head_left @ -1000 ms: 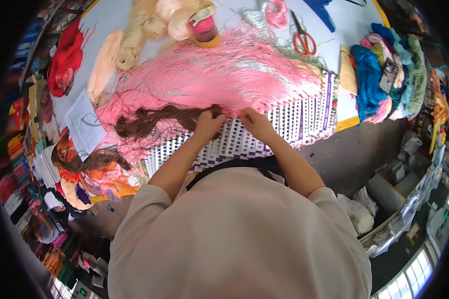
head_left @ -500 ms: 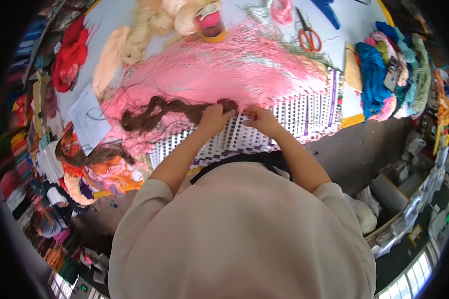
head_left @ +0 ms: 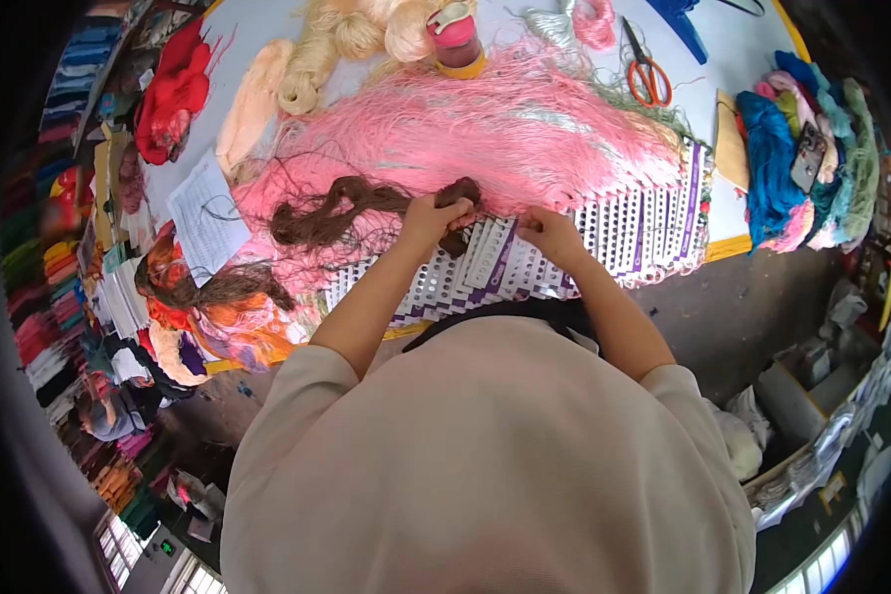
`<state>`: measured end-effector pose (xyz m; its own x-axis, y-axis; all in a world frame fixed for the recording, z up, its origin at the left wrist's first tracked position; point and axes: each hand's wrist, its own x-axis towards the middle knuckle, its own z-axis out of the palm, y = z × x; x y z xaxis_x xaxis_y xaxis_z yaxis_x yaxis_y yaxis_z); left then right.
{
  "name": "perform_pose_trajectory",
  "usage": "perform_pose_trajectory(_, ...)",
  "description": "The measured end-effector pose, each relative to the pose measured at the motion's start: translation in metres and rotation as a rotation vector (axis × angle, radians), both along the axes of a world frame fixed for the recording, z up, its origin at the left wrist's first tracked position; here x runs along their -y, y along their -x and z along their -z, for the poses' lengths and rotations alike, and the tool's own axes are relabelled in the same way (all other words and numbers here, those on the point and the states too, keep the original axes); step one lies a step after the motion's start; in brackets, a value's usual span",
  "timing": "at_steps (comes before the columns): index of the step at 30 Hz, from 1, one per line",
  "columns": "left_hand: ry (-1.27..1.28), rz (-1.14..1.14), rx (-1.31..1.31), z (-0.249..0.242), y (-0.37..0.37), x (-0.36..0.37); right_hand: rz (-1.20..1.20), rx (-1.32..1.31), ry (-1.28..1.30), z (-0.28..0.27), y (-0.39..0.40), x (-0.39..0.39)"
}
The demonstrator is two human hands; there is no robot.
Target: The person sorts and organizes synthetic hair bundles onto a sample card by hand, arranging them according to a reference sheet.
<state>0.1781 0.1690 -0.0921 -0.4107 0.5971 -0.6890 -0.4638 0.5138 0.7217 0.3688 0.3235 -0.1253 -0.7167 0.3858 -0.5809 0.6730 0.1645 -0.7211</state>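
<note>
My left hand [head_left: 434,220] is closed around the right end of a dark brown skein of thread [head_left: 342,210]. Part of the brown thread bulges above the fist, and a bit hangs below it over the cards. My right hand [head_left: 552,238] has its fingertips pinched together at the upper edge of the cards; whatever lies between them is too small to make out. Under both hands runs a long overlapping row of white perforated cards [head_left: 505,259] with purple ends. Pink threads [head_left: 445,129] spread from the cards across the table.
Orange-handled scissors [head_left: 648,81] and a pink-and-yellow container [head_left: 455,45] lie beyond the pink threads. Blue skeins [head_left: 767,153] and a phone-like object [head_left: 809,156] are at right. A written sheet [head_left: 208,223], red thread [head_left: 173,94] and orange thread [head_left: 233,322] are at left.
The view has shifted, so the table appears farther right. Brown thread now hangs below my left fist. My right hand remains pinched by the cards.
</note>
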Motion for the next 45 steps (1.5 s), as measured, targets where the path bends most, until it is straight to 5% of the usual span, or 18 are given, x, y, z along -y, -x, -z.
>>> perform_pose_trajectory(6,0.033,-0.138,-0.007,0.009,0.006,0.009,0.000,0.002,0.011,0.002,0.002,0.000)
perform_pose_trajectory(11,-0.192,-0.498,0.541,-0.018,0.041,0.017,-0.026,0.037,-0.006,0.009,0.005,0.000)
perform_pose_trajectory(13,-0.329,-0.482,0.705,-0.034,0.064,0.026,-0.032,0.044,-0.010,0.012,0.005,0.001)
perform_pose_trajectory(21,-0.295,-0.579,-0.097,-0.111,0.227,0.095,-0.053,0.045,-0.058,0.016,0.005,0.001)
perform_pose_trajectory(25,0.360,-0.238,-1.034,-0.164,0.237,0.106,-0.080,0.002,-0.022,0.029,0.010,-0.013)
perform_pose_trajectory(27,0.550,-0.146,-0.748,-0.177,0.223,0.099,0.409,-0.078,0.836,0.017,0.018,-0.035)
perform_pose_trajectory(30,0.011,-0.160,-0.048,-0.160,0.172,0.076,0.680,-0.413,0.491,0.008,0.031,-0.048)
perform_pose_trajectory(32,-0.269,-0.227,0.316,-0.127,0.120,0.054,0.744,-0.392,0.336,-0.016,0.037,-0.052)
perform_pose_trajectory(33,-0.166,-0.205,0.216,-0.139,0.080,0.025,0.710,-0.336,0.295,-0.041,0.041,-0.047)
perform_pose_trajectory(34,-0.327,-0.152,0.222,-0.140,0.047,0.006,0.674,-0.281,0.251,-0.064,0.044,-0.041)
perform_pose_trajectory(38,-0.602,-0.119,0.515,-0.128,-0.012,-0.026,0.423,-0.404,0.635,-0.153,0.041,-0.001)
perform_pose_trajectory(45,-0.622,-0.058,0.364,-0.150,-0.041,-0.034,0.454,-0.533,0.576,-0.174,0.026,0.016)
